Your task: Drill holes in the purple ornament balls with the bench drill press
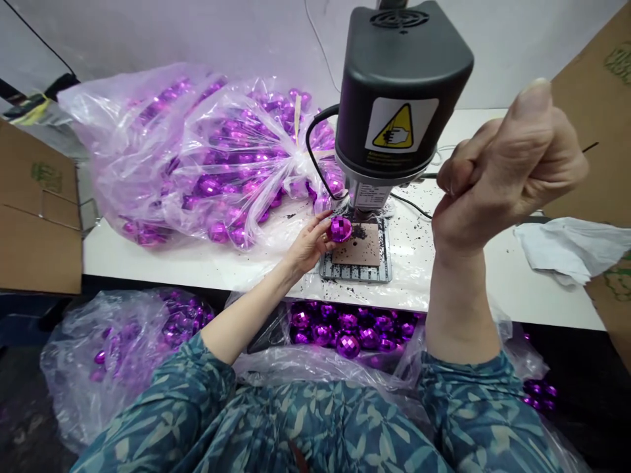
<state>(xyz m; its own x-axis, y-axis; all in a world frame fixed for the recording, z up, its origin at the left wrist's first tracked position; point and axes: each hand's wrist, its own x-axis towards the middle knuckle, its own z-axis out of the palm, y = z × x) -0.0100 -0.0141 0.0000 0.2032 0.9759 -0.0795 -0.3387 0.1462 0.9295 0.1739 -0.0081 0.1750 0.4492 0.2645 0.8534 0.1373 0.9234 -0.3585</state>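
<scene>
My left hand (311,243) has its fingers closed round a shiny purple faceted ball (340,228), a disco-ball ornament. It holds the ball at the left edge of a brown square board (357,246) on the slotted metal base (385,274) of a bench drill press (404,85). Dark chips lie over the board and base. The drill's tip is mostly hidden under its housing. My right hand (513,164) is raised right of the machine, curled into a fist. A dark rod (428,175) runs from the machine towards it; what the fist grips is hidden.
A tied clear bag (197,157) of purple balls lies on the white table (148,263). Below the table edge, an open plastic-lined container holds more balls (348,341). Another bag (113,355) sits lower left. Cardboard boxes (39,210) flank the table; white cloth (572,246) lies right.
</scene>
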